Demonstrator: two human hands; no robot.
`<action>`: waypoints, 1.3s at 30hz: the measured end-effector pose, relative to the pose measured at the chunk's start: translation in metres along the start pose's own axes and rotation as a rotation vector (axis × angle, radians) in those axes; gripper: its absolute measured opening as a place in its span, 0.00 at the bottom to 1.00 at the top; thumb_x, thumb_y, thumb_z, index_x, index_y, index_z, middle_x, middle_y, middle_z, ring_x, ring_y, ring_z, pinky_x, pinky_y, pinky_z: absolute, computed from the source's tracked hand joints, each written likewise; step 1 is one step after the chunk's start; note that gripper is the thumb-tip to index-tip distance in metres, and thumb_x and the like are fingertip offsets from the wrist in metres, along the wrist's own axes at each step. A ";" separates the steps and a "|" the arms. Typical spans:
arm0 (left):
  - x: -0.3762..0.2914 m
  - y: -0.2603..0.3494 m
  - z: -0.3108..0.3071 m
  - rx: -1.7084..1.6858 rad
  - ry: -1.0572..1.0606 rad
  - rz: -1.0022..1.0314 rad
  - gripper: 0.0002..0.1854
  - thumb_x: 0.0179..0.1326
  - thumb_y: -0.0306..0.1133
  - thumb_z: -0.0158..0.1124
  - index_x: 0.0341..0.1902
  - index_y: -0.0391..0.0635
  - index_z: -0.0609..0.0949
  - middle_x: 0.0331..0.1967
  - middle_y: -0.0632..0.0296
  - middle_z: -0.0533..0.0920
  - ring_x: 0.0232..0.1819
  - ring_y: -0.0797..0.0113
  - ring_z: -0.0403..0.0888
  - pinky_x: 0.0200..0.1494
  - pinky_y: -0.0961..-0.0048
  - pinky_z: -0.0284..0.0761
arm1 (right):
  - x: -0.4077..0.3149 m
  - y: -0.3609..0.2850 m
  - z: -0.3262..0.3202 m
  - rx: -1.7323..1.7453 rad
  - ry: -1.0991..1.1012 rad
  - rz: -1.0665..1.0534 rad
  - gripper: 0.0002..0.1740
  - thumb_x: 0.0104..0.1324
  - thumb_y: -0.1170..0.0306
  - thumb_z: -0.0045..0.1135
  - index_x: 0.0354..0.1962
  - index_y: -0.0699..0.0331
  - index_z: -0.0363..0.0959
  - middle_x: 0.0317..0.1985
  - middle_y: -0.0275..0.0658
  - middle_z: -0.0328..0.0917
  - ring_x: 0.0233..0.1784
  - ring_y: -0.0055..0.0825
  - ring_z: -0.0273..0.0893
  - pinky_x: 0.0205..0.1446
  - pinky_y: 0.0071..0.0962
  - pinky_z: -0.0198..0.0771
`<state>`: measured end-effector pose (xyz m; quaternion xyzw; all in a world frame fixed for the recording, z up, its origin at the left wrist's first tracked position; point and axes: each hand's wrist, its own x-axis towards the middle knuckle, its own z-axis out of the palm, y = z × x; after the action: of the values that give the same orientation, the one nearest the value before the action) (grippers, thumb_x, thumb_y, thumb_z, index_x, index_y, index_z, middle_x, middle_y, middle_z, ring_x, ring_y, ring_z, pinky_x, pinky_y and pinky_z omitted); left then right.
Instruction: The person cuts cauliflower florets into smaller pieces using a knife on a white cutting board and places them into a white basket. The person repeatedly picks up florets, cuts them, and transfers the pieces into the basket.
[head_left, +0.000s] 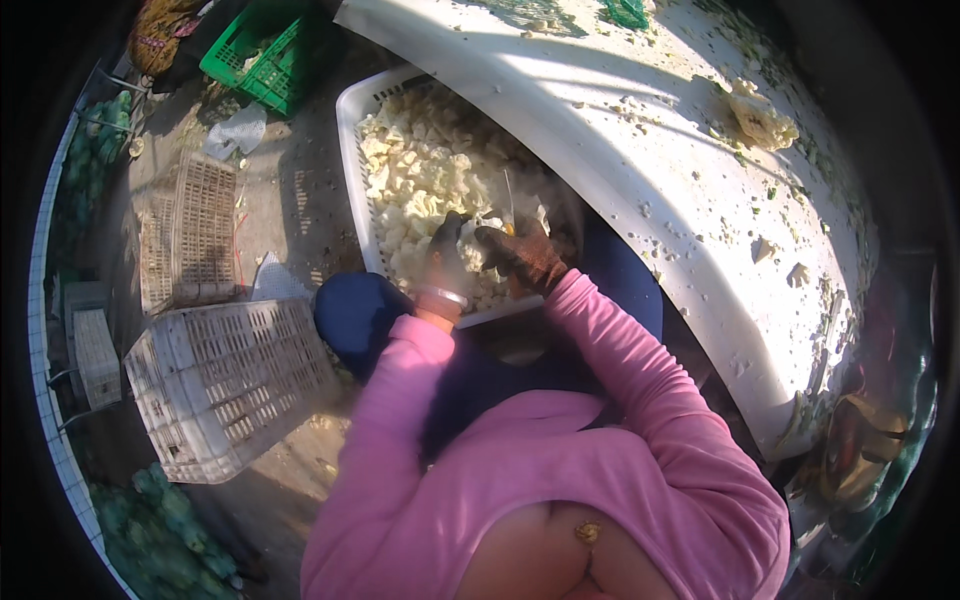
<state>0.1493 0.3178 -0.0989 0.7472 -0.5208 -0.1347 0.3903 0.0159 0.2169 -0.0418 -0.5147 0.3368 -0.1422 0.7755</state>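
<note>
Both of my hands are over a white plastic basket heaped with cauliflower florets. My left hand, dark at the fingers and with a bracelet at the wrist, holds a cauliflower piece. Close on its right, my right hand, in a dark brown glove, grips a small knife. The knife's thin blade points up and away, and a bit of yellow shows at its base. The fingers of my right hand reach to the same piece. Shadow hides part of the basket's right side.
A white tabletop strewn with crumbs and trimmings overhangs the basket's right side; a cauliflower chunk lies on it. Dirty white crates stand on the left floor, a green crate farther off. Green net sacks lie at lower left.
</note>
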 end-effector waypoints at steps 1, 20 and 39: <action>-0.003 -0.004 0.003 -0.303 0.014 -0.168 0.32 0.46 0.22 0.63 0.60 0.39 0.67 0.50 0.50 0.76 0.54 0.55 0.74 0.55 0.65 0.70 | -0.001 0.003 0.003 0.050 0.009 -0.089 0.20 0.57 0.62 0.64 0.42 0.66 0.72 0.28 0.32 0.75 0.27 0.16 0.71 0.28 0.19 0.69; 0.000 -0.013 0.012 0.187 0.254 0.111 0.18 0.62 0.39 0.58 0.56 0.54 0.76 0.52 0.58 0.78 0.56 0.63 0.72 0.57 0.70 0.67 | -0.013 0.047 0.005 -1.058 -0.007 -0.765 0.09 0.60 0.75 0.44 0.29 0.75 0.68 0.17 0.51 0.71 0.21 0.49 0.72 0.21 0.43 0.66; 0.008 -0.069 0.022 -0.168 0.235 -0.325 0.15 0.59 0.39 0.56 0.49 0.49 0.75 0.48 0.57 0.76 0.44 0.56 0.77 0.49 0.65 0.73 | 0.017 0.044 0.012 -1.073 -0.012 -0.563 0.23 0.55 0.65 0.59 0.49 0.64 0.70 0.32 0.50 0.77 0.37 0.47 0.77 0.39 0.40 0.72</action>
<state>0.1857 0.3121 -0.1617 0.7968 -0.3313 -0.1505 0.4824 0.0305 0.2344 -0.0841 -0.9041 0.2082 -0.1492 0.3421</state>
